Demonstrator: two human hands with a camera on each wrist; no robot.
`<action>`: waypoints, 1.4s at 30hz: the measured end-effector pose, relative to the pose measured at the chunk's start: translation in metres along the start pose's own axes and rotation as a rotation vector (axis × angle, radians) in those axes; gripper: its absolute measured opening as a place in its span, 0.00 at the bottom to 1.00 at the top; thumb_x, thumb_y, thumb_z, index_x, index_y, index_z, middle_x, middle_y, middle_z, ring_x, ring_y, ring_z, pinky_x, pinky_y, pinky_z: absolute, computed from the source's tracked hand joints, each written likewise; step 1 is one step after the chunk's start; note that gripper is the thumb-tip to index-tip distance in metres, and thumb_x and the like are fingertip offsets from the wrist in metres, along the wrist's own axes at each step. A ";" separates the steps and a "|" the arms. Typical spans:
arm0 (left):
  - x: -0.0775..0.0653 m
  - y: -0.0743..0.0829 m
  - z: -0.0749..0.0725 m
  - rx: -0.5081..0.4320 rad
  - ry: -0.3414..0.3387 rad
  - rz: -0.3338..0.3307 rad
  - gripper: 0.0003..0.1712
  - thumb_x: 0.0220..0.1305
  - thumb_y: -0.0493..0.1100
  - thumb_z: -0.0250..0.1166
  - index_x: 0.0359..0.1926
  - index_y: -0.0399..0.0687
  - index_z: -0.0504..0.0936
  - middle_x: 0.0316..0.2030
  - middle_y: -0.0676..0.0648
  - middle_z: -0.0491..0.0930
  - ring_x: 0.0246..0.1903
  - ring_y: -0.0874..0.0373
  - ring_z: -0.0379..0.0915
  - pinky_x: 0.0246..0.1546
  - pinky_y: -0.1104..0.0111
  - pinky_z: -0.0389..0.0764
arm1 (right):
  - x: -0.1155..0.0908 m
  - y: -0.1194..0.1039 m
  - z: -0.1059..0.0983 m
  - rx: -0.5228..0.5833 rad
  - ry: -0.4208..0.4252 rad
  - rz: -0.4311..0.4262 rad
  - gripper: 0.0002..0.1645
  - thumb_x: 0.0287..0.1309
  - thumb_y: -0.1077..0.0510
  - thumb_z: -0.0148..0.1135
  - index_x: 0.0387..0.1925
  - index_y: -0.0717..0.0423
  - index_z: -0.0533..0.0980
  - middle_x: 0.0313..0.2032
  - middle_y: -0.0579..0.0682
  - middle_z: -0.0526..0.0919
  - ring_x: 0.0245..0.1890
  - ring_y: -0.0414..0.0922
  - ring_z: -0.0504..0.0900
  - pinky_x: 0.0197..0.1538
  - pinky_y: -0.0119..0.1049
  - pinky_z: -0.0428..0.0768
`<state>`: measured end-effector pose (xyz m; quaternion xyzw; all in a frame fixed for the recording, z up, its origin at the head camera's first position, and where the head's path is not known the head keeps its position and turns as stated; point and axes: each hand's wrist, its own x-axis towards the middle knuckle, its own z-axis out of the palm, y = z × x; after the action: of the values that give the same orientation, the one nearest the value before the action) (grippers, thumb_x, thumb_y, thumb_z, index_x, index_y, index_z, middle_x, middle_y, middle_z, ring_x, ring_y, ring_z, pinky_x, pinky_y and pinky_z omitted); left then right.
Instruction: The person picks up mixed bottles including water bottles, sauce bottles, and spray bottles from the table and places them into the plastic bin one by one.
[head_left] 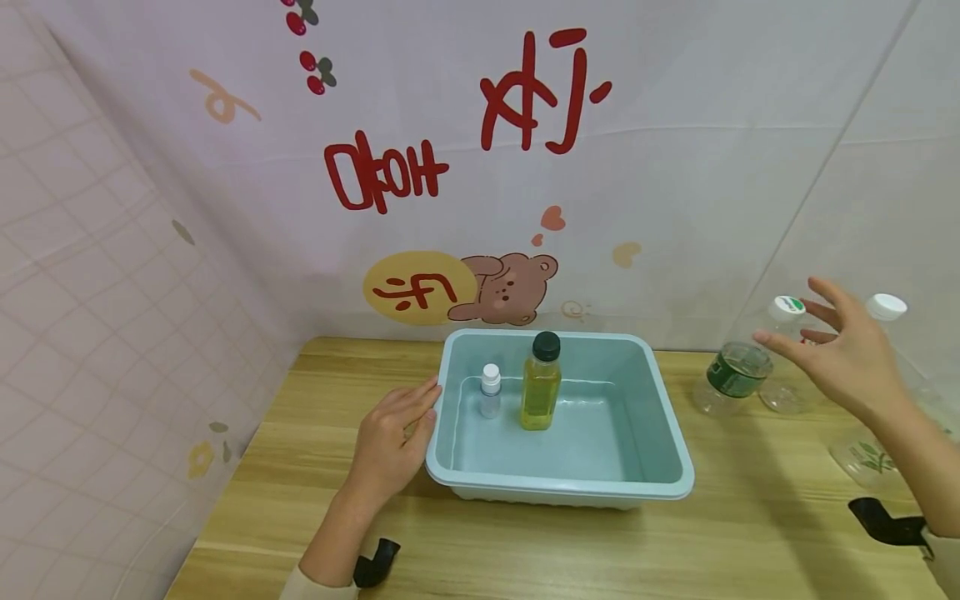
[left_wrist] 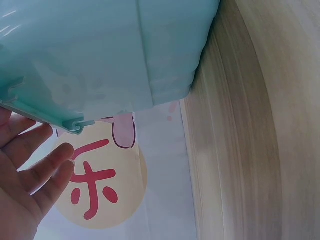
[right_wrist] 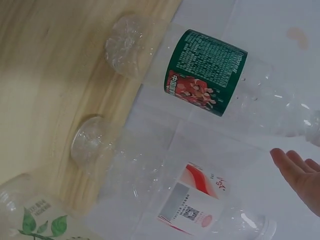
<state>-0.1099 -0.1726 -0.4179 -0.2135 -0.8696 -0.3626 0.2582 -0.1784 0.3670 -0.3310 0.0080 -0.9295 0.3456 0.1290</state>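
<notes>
My left hand [head_left: 392, 443] rests against the left rim of a light blue plastic basin [head_left: 562, 482], fingers fairly straight. In the left wrist view its fingers [left_wrist: 47, 172] lie at the basin's rim. A small clear bottle with a white cap [head_left: 491, 390] and a square bottle of yellow-green liquid with a dark cap [head_left: 541, 387] stand upright inside. My right hand [head_left: 851, 358] is raised over the clear plastic bottles at the right, fingers spread and holding nothing. Closest are a green-labelled bottle [right_wrist: 205, 72] and a red-and-white-labelled bottle [right_wrist: 192, 200].
Further right stands a larger clear bottle with leaf print [head_left: 866, 457] and a white cap. All stand on a wood-grain table [head_left: 480, 550]. A white wall covering [head_left: 675, 183] with red characters and a cartoon bear rises behind, and another covers the left side [head_left: 97, 333].
</notes>
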 end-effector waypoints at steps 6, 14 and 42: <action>0.000 0.000 0.000 -0.001 0.005 0.008 0.19 0.66 0.34 0.67 0.58 0.35 0.86 0.60 0.41 0.83 0.55 0.43 0.83 0.53 0.48 0.85 | 0.003 0.008 -0.001 0.062 -0.017 0.071 0.57 0.69 0.43 0.68 0.84 0.56 0.45 0.82 0.62 0.51 0.73 0.61 0.68 0.36 0.11 0.72; 0.000 -0.001 0.001 0.004 0.006 0.012 0.19 0.66 0.34 0.67 0.58 0.35 0.86 0.60 0.41 0.83 0.54 0.44 0.83 0.51 0.48 0.86 | 0.004 0.015 -0.001 0.130 -0.002 0.106 0.52 0.72 0.42 0.64 0.83 0.57 0.49 0.79 0.63 0.58 0.54 0.19 0.71 0.36 0.15 0.76; 0.000 -0.001 0.001 0.000 0.003 0.005 0.20 0.66 0.33 0.67 0.58 0.35 0.86 0.60 0.41 0.83 0.55 0.44 0.83 0.52 0.48 0.85 | 0.007 0.031 0.005 0.293 -0.021 0.100 0.18 0.72 0.48 0.66 0.56 0.28 0.69 0.45 0.18 0.76 0.42 0.18 0.77 0.41 0.13 0.74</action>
<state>-0.1103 -0.1722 -0.4190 -0.2153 -0.8686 -0.3625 0.2604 -0.1897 0.3875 -0.3530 -0.0158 -0.8697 0.4832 0.0995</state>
